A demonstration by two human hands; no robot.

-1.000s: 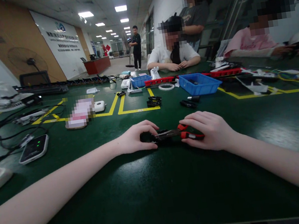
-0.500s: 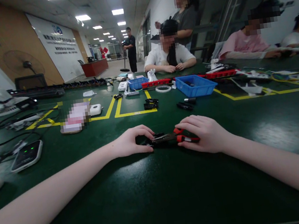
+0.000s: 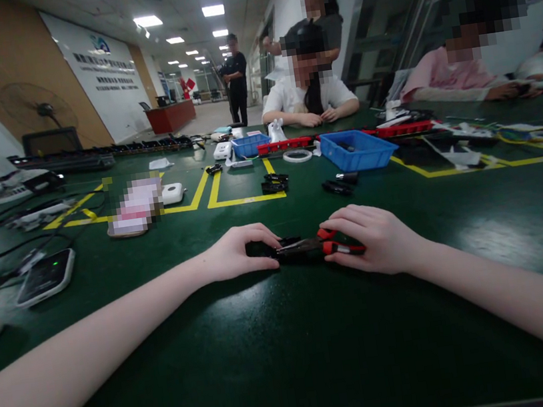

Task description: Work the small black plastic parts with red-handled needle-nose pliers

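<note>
My right hand [image 3: 374, 236] is closed on the red and black handles of a pair of pliers [image 3: 329, 246], whose jaws point left. My left hand [image 3: 240, 251] has its thumb and fingers closed around a small black part [image 3: 288, 241] at the jaw tips. Just what that part is, and whether the jaws grip it, I cannot make out. Both hands are low over the green table [image 3: 293, 355].
Beyond my hands lie small black parts [image 3: 275, 183] and more black pieces [image 3: 338, 187]. A blue bin [image 3: 359, 152] stands behind them. At left are a phone [image 3: 135, 208], a white device [image 3: 172, 194], a black-screened device [image 3: 45, 278] and cables. People sit across the table.
Both hands hold almost the same pose around the pliers and black part. The view has shifted slightly. A standing person in the background has moved the long pole upward.
</note>
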